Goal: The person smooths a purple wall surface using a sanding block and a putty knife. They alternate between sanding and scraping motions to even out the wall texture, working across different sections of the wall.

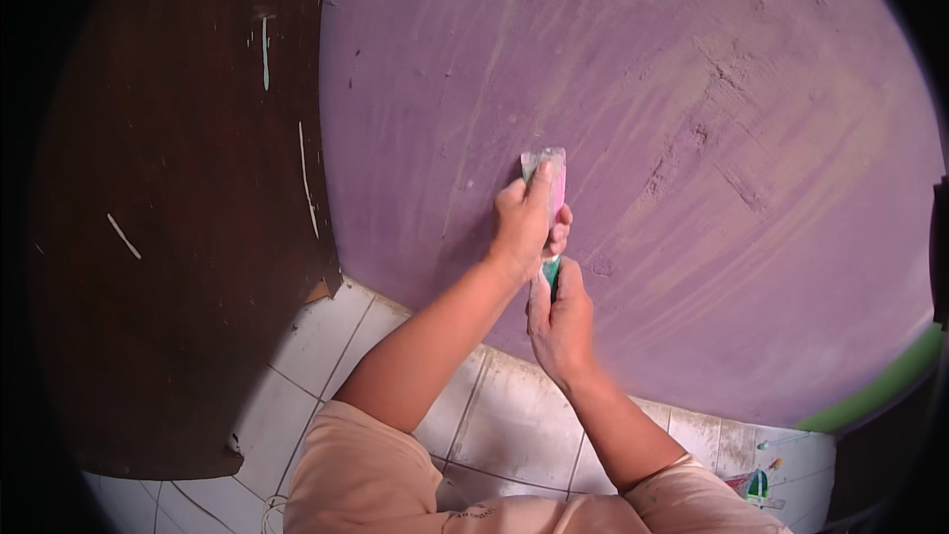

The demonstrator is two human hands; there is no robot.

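Observation:
Both my hands are on a putty knife (557, 183) with a flat, whitish-smeared blade and a green handle (552, 280). My left hand (527, 222) wraps around the blade, its thumb laid along the face and its fingertips showing at the far side. Below it, my right hand (563, 321) grips the handle. The blade's tip is up against or close to a purple wall (415, 119); whether it touches, I cannot tell. Beige smears and rough, pitted patches mark the wall, mostly right of the blade.
A dark brown panel (178, 237) with pale paint streaks stands at left, its lower edge chipped. White floor tiles (524, 415) meet the wall's dirty base. A green band (875, 386) curves at lower right. Near it on the floor lies a small green and red object (757, 487).

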